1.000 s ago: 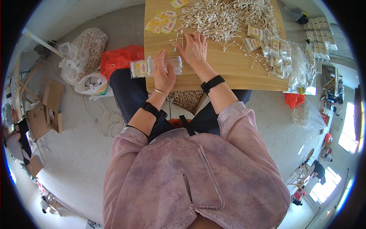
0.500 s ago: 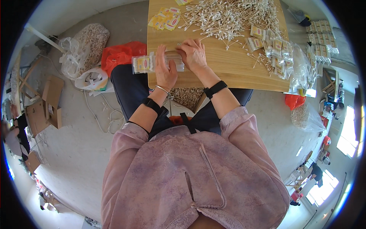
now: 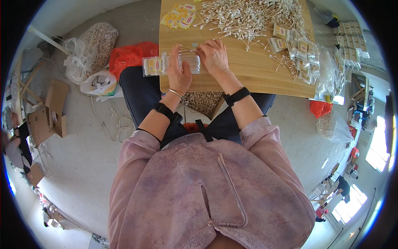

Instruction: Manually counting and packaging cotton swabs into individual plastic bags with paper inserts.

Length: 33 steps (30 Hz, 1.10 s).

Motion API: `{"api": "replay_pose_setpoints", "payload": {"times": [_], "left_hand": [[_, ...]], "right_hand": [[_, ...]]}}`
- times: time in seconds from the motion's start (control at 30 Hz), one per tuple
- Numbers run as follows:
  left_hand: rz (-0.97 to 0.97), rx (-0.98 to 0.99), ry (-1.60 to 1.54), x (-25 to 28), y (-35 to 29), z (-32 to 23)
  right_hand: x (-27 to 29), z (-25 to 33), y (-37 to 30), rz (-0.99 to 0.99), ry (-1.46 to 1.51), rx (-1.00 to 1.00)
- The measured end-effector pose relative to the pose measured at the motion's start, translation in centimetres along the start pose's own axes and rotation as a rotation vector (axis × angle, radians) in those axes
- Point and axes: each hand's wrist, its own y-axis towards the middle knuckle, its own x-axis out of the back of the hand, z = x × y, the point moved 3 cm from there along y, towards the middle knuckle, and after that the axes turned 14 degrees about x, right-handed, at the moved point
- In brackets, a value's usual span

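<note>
My left hand (image 3: 179, 71) rests on a flat clear plastic pack, its fingers stretched away from me and its thumb apart. Left of that hand, the pack holds a row of cotton swabs (image 3: 162, 65) under a yellow and white card (image 3: 154, 66). Between my hands, the clear part of the pack (image 3: 191, 65) shows more pale lines. My right hand (image 3: 215, 60) is closed in a pinch at the pack's right end, at the ends of thin cotton swabs (image 3: 189, 49). These swabs reach across toward my left fingertips; their exact number is unclear.
A large heap of loose cotton swabs (image 3: 253, 18) covers the back of the wooden table (image 3: 248, 76). Yellow cards (image 3: 179, 17) lie back left, filled packs (image 3: 304, 50) at right. Below the edge stands a box of swabs (image 3: 203, 101). A red bag (image 3: 133, 58) lies left.
My right hand has shifted slightly right and its fingers have changed position. Thin swabs now show between my fingertips, and a small printed patch on the table has come into sight.
</note>
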Motion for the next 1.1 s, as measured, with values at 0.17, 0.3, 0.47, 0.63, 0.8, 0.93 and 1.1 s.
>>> {"api": "replay_pose_setpoints", "payload": {"times": [0.17,0.3,0.47,0.63,0.8,0.93,1.1], "left_hand": [[-0.011,0.002,-0.013,0.0,-0.1,0.1],[-0.025,0.018,-0.018,-0.1,-0.1,0.5],[-0.058,-0.007,-0.096,0.1,0.0,0.4],[0.074,0.215,-0.306,0.6,-0.1,1.3],[-0.075,0.022,-0.327,0.7,0.3,0.5],[0.055,0.190,-0.437,0.7,0.1,1.1],[0.038,0.148,-0.451,0.6,0.1,1.0]], "right_hand": [[-0.6,0.1,0.6,0.058,-0.085,0.013],[0.2,-0.4,0.4,-0.030,-0.024,-0.040],[2.5,-0.6,-2.8,0.002,0.133,-0.004],[3.4,2.0,-6.6,0.168,0.160,0.109],[3.2,3.1,-7.0,0.177,0.201,0.116],[2.6,1.5,-4.4,-0.124,0.321,-0.005],[-0.4,0.9,-1.5,-0.270,0.416,-0.100]]}}
